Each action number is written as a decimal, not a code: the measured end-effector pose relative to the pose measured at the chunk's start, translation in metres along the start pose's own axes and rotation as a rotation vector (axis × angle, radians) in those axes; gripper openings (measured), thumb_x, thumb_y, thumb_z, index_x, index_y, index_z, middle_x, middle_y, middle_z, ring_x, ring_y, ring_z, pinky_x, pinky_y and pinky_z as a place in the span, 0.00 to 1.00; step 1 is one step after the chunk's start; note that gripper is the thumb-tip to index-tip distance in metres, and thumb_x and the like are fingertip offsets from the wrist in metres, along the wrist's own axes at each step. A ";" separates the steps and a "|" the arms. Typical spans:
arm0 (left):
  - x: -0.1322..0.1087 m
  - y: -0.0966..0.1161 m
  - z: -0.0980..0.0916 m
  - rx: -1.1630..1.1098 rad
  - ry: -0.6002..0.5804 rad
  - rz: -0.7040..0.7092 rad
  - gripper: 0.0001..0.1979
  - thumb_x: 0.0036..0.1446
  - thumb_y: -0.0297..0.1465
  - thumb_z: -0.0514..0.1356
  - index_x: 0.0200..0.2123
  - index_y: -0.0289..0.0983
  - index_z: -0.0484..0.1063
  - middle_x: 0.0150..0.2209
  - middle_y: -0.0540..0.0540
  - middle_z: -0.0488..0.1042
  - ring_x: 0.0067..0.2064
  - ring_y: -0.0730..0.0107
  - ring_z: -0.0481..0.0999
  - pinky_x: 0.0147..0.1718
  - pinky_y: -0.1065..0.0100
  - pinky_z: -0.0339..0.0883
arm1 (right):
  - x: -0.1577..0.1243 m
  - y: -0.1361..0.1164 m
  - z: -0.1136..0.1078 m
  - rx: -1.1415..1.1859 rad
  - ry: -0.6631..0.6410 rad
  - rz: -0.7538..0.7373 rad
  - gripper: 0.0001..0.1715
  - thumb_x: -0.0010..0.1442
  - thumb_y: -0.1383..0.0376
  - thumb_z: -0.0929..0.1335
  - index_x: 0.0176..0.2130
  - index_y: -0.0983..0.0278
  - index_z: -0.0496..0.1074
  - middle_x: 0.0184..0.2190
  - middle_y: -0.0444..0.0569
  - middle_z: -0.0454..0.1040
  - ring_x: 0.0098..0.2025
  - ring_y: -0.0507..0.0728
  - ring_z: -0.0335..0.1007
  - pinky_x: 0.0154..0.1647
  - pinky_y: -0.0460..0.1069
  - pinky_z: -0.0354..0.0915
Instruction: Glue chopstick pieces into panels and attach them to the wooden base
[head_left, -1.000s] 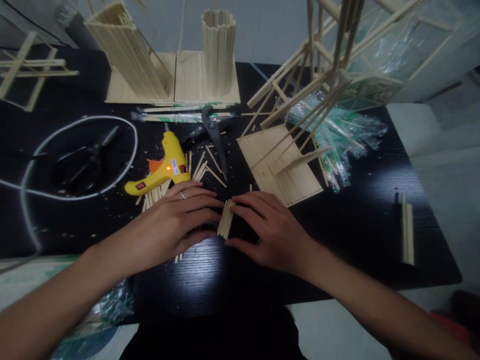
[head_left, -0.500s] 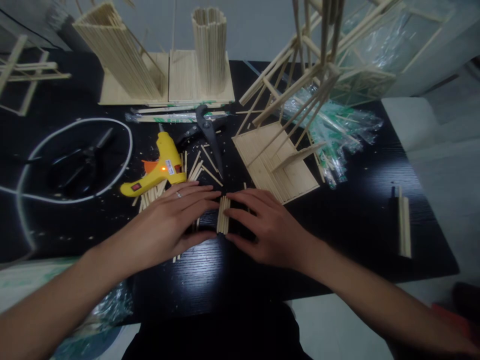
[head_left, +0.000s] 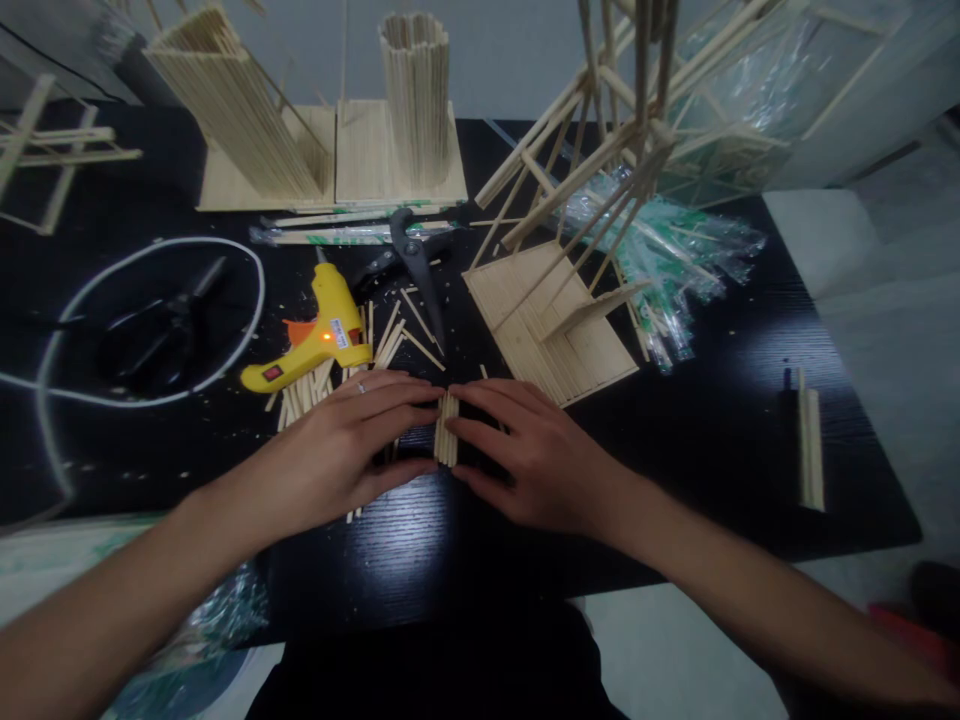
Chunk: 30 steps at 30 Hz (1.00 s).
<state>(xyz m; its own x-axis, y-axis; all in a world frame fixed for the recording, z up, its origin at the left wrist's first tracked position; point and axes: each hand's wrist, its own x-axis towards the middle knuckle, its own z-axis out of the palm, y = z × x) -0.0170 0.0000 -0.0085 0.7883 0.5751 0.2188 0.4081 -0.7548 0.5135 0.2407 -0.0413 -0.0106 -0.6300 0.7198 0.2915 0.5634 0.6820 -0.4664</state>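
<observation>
Between my two hands a small row of short wooden sticks (head_left: 448,430) lies side by side on the black table (head_left: 480,560). My left hand (head_left: 341,440), with a ring on one finger, presses the row's left side with its fingertips. From the other side my right hand (head_left: 536,450) grips the row, fingers along its top and right edge. Behind my left hand a yellow glue gun (head_left: 330,325) with a lit orange light rests over loose cut sticks (head_left: 300,398). Black-handled cutters (head_left: 416,265) lie just beyond.
A slanted stick tower (head_left: 240,110) and an upright one (head_left: 416,100) stand on boards at the back. A stick frame on a wooden base (head_left: 562,330) stands right of centre, beside plastic-wrapped sticks (head_left: 675,260). A white cable (head_left: 262,290) loops at left; a stick bundle (head_left: 810,450) lies far right.
Both hands stay on the row of sticks; the left fingertips have shifted very slightly right, closer against it. The view has moved a little.
</observation>
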 end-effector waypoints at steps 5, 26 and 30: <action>0.001 0.000 0.003 -0.030 0.007 -0.012 0.19 0.65 0.36 0.66 0.57 0.38 0.74 0.58 0.39 0.77 0.60 0.54 0.76 0.62 0.49 0.71 | 0.000 0.001 -0.001 0.019 0.008 -0.002 0.18 0.65 0.65 0.72 0.53 0.69 0.76 0.59 0.63 0.75 0.62 0.67 0.70 0.63 0.62 0.70; 0.005 0.004 0.003 -0.034 0.048 -0.016 0.14 0.65 0.34 0.66 0.52 0.37 0.78 0.56 0.38 0.77 0.58 0.54 0.77 0.57 0.52 0.73 | -0.002 0.005 0.003 0.081 0.036 0.021 0.19 0.64 0.64 0.73 0.53 0.66 0.74 0.59 0.61 0.76 0.62 0.66 0.72 0.62 0.63 0.70; 0.005 0.004 0.002 -0.037 0.046 -0.017 0.14 0.65 0.34 0.67 0.52 0.37 0.76 0.57 0.38 0.77 0.58 0.55 0.76 0.58 0.54 0.73 | -0.001 0.005 0.002 0.095 0.023 0.039 0.21 0.64 0.64 0.73 0.55 0.65 0.72 0.59 0.61 0.77 0.62 0.66 0.72 0.62 0.64 0.70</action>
<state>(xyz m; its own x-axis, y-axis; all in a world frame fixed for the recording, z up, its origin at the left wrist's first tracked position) -0.0105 -0.0010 -0.0066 0.7593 0.6020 0.2470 0.4031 -0.7331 0.5478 0.2432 -0.0391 -0.0148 -0.5957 0.7489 0.2904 0.5331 0.6390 -0.5545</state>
